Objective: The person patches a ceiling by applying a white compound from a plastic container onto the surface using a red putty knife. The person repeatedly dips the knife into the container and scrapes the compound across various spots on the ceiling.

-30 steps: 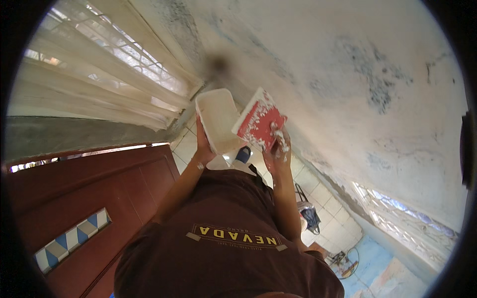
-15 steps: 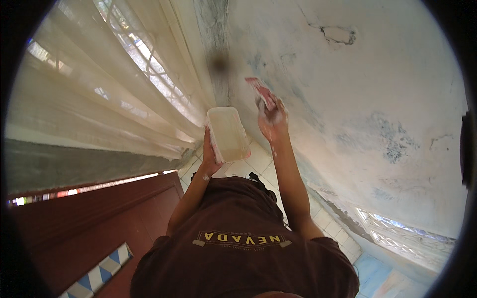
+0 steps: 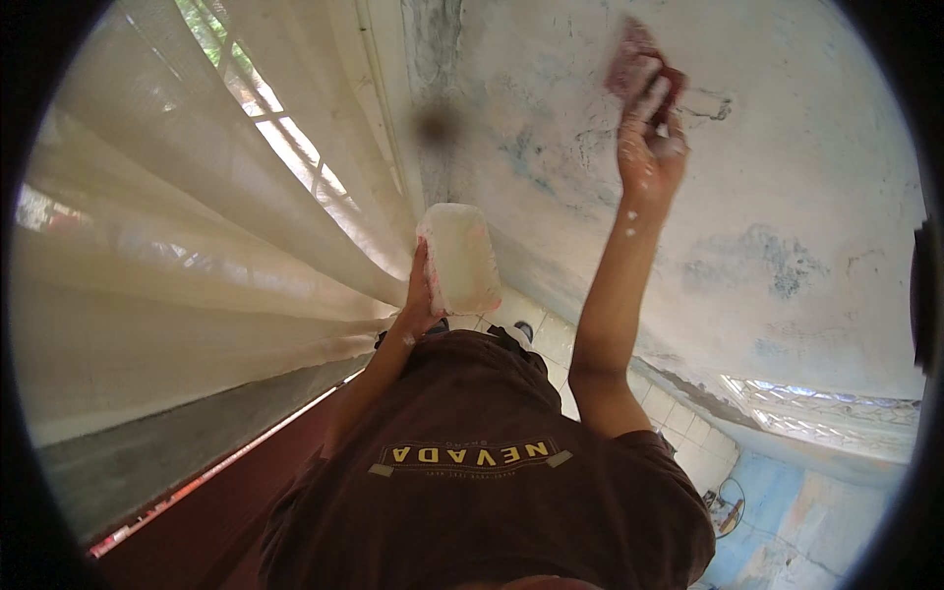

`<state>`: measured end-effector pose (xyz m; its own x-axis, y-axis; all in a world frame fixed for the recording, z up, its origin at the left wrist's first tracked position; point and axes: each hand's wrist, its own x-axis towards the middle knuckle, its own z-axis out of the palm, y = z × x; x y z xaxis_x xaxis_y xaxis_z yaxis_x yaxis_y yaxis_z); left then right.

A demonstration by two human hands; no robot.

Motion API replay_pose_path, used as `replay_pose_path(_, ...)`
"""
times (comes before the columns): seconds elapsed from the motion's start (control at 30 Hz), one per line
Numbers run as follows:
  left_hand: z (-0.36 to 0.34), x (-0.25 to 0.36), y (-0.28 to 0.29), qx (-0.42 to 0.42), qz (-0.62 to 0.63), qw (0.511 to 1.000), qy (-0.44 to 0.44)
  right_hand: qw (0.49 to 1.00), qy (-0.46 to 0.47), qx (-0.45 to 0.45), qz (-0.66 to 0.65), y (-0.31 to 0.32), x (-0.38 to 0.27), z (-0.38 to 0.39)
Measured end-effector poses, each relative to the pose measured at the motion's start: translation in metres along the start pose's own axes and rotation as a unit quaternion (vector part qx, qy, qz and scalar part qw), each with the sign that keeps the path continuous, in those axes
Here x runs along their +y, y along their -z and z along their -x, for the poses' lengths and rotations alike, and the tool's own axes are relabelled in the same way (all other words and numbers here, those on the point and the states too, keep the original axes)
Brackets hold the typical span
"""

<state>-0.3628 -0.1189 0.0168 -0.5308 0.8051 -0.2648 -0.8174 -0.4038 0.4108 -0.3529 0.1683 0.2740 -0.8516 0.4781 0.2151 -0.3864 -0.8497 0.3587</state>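
Note:
My right hand (image 3: 651, 147), flecked with white, is raised at the wall (image 3: 590, 216), its fingers closed on a flat reddish plastic putty spreader (image 3: 634, 61). Motion blurs the spreader, and I cannot tell whether its edge touches the wall. Just right of the hand, a cracked, chipped patch (image 3: 710, 101) shows on the plaster. Lower down, my left hand (image 3: 421, 295) grips the left side of a whitish rectangular plastic tub (image 3: 464, 261) in front of my body. Pinkish-white smears mark the tub's rim.
Sheer cream curtains (image 3: 187, 265) hang over a window at the left, close to the tub. A grey corner strip (image 3: 433, 59) runs up behind it. Below are pale floor tiles (image 3: 560, 344), a dark red panel (image 3: 216, 492) and a lattice vent (image 3: 826, 408). Dark stains (image 3: 777, 265) mottle the wall.
My right hand has moved up and to the right with the spreader, away from the tub to the upper wall. The left hand still holds the tub in nearly the same place.

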Motion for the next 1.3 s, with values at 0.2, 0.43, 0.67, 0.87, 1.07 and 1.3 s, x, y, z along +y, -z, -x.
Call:
replay_pose_path(0.2, -0.017, 0.015, 0.004, -0.001, -0.021, 1.000, 0.021, 0.904, 0.111, 0.058, 0.408, 0.091, 0.025, 0.063)
replay_pose_path(0.43, -0.019, 0.024, 0.003, 0.016, 0.001, 0.999, 0.050, 0.871, 0.070, 0.270, 0.405, 0.230, 0.012, -0.012)
replay_pose_path(0.67, -0.019, 0.030, 0.007, 0.032, -0.016, 0.999, 0.041, 0.995, 0.007, 0.054, 0.082, 0.003, 0.037, -0.025)
replay_pose_path(0.87, -0.028, 0.030, 0.025, 0.037, -0.030, 0.998, 0.036, 0.893, 0.121, 0.067, 0.427, 0.066, 0.067, 0.038)
replay_pose_path(1.07, -0.030, 0.027, 0.020, 0.002, -0.028, 0.998, 0.058, 0.763, 0.129, 0.151, 0.615, 0.200, 0.042, -0.006)
replay_pose_path(1.3, -0.013, 0.029, -0.008, -0.122, -0.218, 0.962, -0.113, 0.987, 0.050, 0.025, 0.148, 0.026, 0.040, -0.018)
